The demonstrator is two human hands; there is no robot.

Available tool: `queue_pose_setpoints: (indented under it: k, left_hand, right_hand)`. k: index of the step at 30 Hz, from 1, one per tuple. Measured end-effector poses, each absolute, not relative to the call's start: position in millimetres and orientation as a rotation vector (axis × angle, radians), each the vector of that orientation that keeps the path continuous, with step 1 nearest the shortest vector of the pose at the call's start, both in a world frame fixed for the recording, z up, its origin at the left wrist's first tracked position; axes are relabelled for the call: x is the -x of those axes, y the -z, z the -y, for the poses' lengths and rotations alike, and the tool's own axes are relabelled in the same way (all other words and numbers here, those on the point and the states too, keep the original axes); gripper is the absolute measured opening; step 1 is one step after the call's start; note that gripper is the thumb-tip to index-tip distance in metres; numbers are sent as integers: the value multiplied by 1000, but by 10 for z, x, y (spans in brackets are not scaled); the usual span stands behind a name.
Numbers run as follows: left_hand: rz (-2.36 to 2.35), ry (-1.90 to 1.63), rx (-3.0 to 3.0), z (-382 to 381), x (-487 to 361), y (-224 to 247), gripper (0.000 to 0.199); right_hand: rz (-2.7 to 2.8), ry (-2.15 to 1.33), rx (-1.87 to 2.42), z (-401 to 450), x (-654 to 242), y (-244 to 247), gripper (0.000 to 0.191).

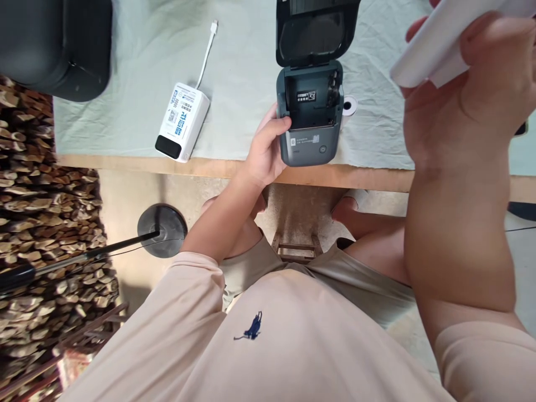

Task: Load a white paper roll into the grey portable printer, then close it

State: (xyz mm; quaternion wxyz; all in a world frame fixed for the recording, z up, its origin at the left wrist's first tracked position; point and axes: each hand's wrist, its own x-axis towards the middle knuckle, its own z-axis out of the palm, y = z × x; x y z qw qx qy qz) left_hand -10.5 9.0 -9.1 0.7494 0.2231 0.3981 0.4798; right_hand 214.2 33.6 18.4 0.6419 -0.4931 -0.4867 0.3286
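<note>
My left hand (270, 142) grips the left side of a small dark grey label printer (310, 144), thumb over the rim of its compartment. The printer's black lid (312, 36) is swung up, and inside lies a bare bay with a white sticker on its floor. Close to the camera at the upper right, my right hand (494, 84) is closed around a white paper roll (435, 42) with a loose flap hanging from it. Part of that roll runs out of the picture. Just right of the printer, a small white roll with a dark core (350, 105) is partly hidden behind it.
A white power bank (182, 123) with a short cable (206, 53) lies on the pale green tablecloth (238, 72), left of the printer. At the upper left stands a dark rounded case (84, 50). Below the table edge are a black stand base (162, 230) and stacked firewood (50, 223).
</note>
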Motion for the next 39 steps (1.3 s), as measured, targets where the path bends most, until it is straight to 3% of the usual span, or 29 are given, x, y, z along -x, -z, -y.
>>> queue_pose_setpoints:
  k: [2,5,10,16,21,26,32,39]
  left_hand:
    - [-863,-1034,-514,-87,93,90,28]
    - [-856,-1022,-545,-75,86,85,26]
    - [-777,-994,-629,-38,98,37,10]
    - [-710,-984,-642,-15,94,19,10]
    - [-754,-967,-674,-15,112,20,16]
    - [-819,-941,-594,-52,108,-7,3]
    - [-727,-996,-519,-90,80,17,10]
    - [-817,-1008,-668,-65,102,61,17]
  right_hand:
    - [1128,-868,1027,-235,-1973,-360,49]
    - [1556,-753,1051,-93,-1810,-514,40]
    - [2059,-448,1250,-35,-1721,-494,54]
    - [2181,-327,1613,-81,-1678,-396,35]
    - [2237,-258,1451,-122,-1749,-255,40]
    - [2123,-304,1383,-112,-1749,-203,17]
    - [2035,-234,1333,-18,-1714,-188,27]
    - [2100,-257,1281,11,-1730,-104,26]
